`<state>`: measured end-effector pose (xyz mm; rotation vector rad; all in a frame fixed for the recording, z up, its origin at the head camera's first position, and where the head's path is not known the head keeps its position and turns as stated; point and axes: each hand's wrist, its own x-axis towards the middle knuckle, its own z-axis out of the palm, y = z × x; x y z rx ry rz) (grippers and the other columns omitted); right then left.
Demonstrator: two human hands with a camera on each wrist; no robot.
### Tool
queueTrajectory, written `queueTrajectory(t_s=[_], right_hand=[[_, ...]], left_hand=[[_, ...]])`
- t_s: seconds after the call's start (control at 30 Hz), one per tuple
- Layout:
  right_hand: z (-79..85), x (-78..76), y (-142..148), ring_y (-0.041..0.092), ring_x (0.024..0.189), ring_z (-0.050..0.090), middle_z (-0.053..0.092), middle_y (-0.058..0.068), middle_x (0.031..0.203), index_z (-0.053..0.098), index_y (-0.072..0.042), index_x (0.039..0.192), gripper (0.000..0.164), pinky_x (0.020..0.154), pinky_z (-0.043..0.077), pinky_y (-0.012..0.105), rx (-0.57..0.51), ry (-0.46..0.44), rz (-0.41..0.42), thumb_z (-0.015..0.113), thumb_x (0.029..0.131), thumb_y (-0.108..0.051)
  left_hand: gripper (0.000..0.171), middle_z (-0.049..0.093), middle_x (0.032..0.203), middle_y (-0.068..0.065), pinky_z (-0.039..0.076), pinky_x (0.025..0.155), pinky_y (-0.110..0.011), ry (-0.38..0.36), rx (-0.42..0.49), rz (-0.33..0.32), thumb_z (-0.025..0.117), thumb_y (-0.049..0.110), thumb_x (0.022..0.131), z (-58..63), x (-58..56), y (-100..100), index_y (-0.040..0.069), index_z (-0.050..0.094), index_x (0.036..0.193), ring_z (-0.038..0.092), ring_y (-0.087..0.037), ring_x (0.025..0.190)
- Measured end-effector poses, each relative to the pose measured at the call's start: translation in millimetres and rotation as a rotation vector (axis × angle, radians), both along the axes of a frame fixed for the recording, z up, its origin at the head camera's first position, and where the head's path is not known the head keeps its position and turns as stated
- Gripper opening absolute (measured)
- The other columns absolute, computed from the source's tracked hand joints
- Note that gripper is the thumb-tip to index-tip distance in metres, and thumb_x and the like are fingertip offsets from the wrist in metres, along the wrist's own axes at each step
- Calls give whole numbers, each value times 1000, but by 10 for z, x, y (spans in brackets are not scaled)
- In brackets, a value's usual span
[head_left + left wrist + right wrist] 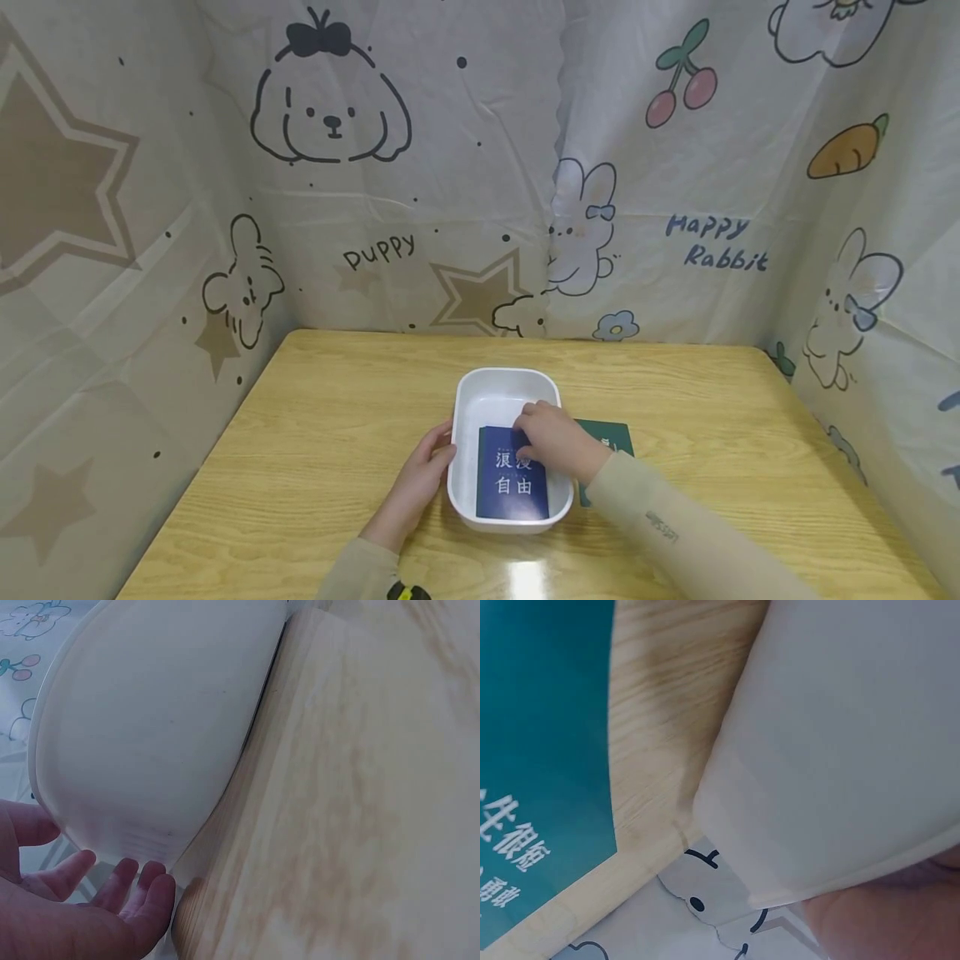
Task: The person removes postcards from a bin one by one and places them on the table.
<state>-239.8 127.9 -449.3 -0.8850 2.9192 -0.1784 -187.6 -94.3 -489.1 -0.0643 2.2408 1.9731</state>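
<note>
One blue book (512, 473) is lying inside the tub (510, 527), probably light and stiff, best gripped by its edges. The left hand (423, 473), spread, is touching the tub; the right hand (558, 442) is covering the book's far-right corner, pinch unclear.

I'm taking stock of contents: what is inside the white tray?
Inside the white tray lies a blue booklet with white characters. The right hand covers its far right corner. What, if anything, lies beneath the booklet is hidden.
</note>
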Motion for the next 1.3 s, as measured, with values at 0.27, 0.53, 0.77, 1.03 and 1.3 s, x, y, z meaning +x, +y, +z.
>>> queueTrajectory(t_s=[0.27, 0.53, 0.77, 1.03, 1.3], right_hand=[[-9, -14, -30, 18, 93, 53, 65, 6, 104, 68, -6, 111, 47, 92, 52, 38, 56, 7, -42, 73, 78, -38], [-13, -36, -40, 17, 90, 54, 66, 5, 98, 69, -7, 107, 44, 89, 53, 37, 72, -2, -46, 74, 77, -39], [-26, -51, -56, 18, 91, 54, 67, 4, 99, 67, -7, 110, 46, 90, 52, 38, 80, -25, -75, 74, 77, -39], [-15, -32, -72, 17, 89, 55, 67, 4, 98, 67, -7, 109, 44, 88, 54, 38, 65, -35, -85, 76, 76, -36], [-37, -50, -72, 17, 88, 56, 66, 4, 95, 66, -8, 107, 42, 87, 54, 37, 43, -48, -102, 76, 76, -34]], left_hand=[[46, 45, 141, -21, 37, 107, -55, -2, 10, -1, 46, 23, 99, -1, -10, -3, 16, 41, 144, 41, -34, 127], [47, 45, 143, -20, 37, 107, -55, -8, 4, 5, 47, 25, 98, 14, 5, 2, 17, 41, 144, 40, -35, 129], [45, 47, 141, -20, 38, 107, -54, -7, -1, 10, 47, 23, 98, -9, -9, 2, 17, 43, 143, 42, -34, 127], [45, 46, 140, -24, 38, 106, -55, 20, 11, 0, 46, 21, 99, 22, 25, 8, 13, 42, 143, 42, -36, 126], [44, 47, 140, -21, 38, 106, -55, 9, 3, 5, 46, 20, 98, 6, 4, 6, 15, 43, 142, 45, -33, 124]])
